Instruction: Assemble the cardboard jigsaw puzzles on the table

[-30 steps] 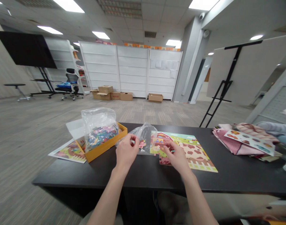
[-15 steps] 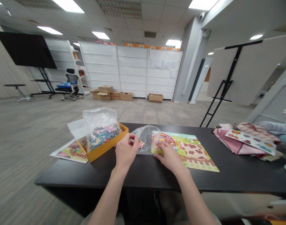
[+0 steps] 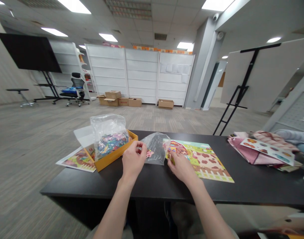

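My left hand (image 3: 135,155) is closed in a pinch at the near left side of a clear plastic bag (image 3: 155,156), seemingly gripping its edge. Small pink and patterned puzzle pieces (image 3: 150,153) show beside those fingertips. A farm-picture puzzle (image 3: 208,159) with a barn, a cow-spotted area and a white fence lies flat on the right. My right hand (image 3: 180,165) rests at its left edge, fingers curled down around a yellowish puzzle piece mostly covered by them. The bag's right side touches or overlaps the puzzle's upper left corner.
A yellow box (image 3: 114,160) holding a bag of colourful pieces (image 3: 112,142) stands left on the black table (image 3: 156,187). A printed picture sheet (image 3: 78,161) lies under it. Folded pink cloths (image 3: 244,149) and a sticker sheet (image 3: 268,151) lie on the right.
My right hand has shifted slightly right, and the puzzle's left edge piece appears to have moved with it. My left hand stays nearly still by the bag. The view has shifted slightly.
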The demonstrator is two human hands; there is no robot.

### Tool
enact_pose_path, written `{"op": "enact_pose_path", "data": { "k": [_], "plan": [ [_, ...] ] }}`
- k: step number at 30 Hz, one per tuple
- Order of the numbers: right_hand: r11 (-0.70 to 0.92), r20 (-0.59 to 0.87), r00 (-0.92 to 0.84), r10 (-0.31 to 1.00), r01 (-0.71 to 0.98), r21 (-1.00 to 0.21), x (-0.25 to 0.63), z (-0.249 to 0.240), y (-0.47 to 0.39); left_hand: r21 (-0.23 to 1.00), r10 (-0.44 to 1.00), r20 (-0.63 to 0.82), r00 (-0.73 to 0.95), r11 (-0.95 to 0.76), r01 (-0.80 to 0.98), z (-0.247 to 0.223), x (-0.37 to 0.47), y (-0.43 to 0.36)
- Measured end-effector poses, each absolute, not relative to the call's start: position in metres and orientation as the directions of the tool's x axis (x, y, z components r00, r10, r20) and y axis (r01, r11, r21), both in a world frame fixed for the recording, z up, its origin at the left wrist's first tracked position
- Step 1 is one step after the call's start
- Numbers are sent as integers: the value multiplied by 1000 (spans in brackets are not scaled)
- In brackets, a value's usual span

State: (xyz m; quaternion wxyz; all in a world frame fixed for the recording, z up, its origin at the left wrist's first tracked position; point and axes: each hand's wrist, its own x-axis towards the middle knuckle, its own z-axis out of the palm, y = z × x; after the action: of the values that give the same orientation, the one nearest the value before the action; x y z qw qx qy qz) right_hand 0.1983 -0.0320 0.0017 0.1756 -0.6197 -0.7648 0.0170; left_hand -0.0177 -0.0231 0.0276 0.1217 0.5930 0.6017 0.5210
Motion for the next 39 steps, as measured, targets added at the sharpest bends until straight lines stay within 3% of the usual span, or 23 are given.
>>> {"op": "enact_pose_path", "data": {
  "k": [22,28,35,39],
  "plan": [
    [275,186,-236,954,935,-223,197,-3,-21,747,845,480,-237,-251,616,22,-12,-18],
    [329,182,-280,943,867,-374,206,-5,-15,748,846,479,-233,-255,612,10,-20,-10],
    [190,127,-148,981,878,-439,210,-9,-11,764,846,472,-249,-252,593,13,-24,-11],
    [190,154,-128,980,834,-518,211,-12,-6,756,846,477,-238,-257,602,14,-23,-12]
  ]
}}
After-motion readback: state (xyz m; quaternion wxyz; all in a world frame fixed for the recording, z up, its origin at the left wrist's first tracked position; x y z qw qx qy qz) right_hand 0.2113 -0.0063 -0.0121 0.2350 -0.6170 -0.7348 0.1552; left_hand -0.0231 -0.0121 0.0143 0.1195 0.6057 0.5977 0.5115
